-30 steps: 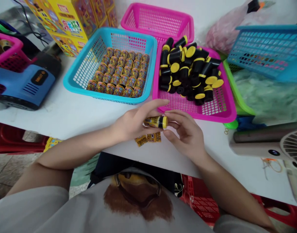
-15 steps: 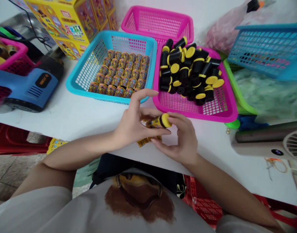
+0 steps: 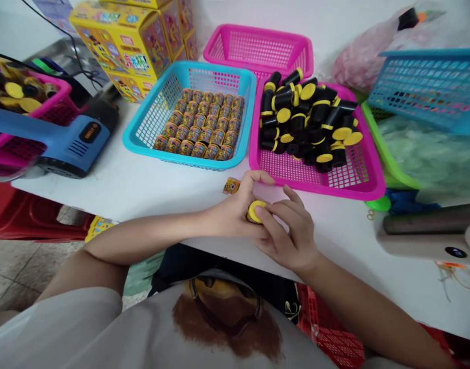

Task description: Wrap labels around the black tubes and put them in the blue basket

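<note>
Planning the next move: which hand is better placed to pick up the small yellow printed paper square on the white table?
Left, probably: the left hand lies just below the paper square, while the right hand is farther away, beyond the yellow-capped tube both hands are holding.

yellow-capped tube (image 3: 255, 211) | cap up, body hidden by left hand (image 3: 231, 216) and right hand (image 3: 291, 237) | just below pink basket (image 3: 304, 185) | small yellow label (image 3: 231, 186) | lying flat, just off pink basket's lower-left corner

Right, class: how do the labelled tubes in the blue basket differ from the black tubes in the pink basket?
The labelled tubes are multicoloured, the black tubes plain with yellow caps. The labelled tubes form neat rows, the black tubes a loose heap. Both are short cylinders.
</note>
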The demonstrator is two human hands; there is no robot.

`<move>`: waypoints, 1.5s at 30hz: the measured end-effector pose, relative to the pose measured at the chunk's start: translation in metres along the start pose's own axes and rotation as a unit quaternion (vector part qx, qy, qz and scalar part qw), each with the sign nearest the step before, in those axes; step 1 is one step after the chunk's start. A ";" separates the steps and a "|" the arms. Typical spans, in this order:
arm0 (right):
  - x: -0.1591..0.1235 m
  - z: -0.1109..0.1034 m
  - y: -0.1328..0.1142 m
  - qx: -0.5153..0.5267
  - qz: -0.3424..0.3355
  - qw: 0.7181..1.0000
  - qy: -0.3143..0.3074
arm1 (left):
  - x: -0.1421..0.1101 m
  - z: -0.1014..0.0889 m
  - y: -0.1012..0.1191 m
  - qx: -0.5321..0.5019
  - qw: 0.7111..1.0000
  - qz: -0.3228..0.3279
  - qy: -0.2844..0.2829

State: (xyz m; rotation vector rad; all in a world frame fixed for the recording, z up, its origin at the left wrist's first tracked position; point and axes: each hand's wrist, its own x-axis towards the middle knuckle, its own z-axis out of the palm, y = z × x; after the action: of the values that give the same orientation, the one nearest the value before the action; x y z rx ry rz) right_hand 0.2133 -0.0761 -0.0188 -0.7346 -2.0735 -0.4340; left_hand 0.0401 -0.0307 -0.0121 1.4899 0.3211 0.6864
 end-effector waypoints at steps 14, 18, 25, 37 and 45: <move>0.002 -0.001 0.006 0.026 -0.068 0.997 -0.002 | 0.001 -0.005 0.001 -0.032 0.997 0.070 -0.023; -0.001 -0.003 0.006 0.072 -0.078 0.994 -0.010 | 0.004 -0.014 0.000 -0.047 0.991 0.068 -0.105; 0.003 -0.004 0.017 0.043 -0.040 0.998 0.026 | -0.003 -0.015 0.039 0.204 0.974 0.088 0.055; -0.005 -0.018 0.093 -0.170 0.154 0.973 0.018 | 0.167 -0.204 0.086 0.529 0.775 -0.095 0.333; -0.007 -0.012 0.096 -0.131 0.288 0.949 -0.004 | 0.193 -0.230 0.036 0.562 0.750 -0.186 0.295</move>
State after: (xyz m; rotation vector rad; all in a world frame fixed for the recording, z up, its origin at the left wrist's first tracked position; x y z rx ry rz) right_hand 0.2855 -0.0118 -0.0140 -1.4464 -1.7137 -0.3711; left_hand 0.0444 0.2662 0.0440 2.1791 1.7243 0.6304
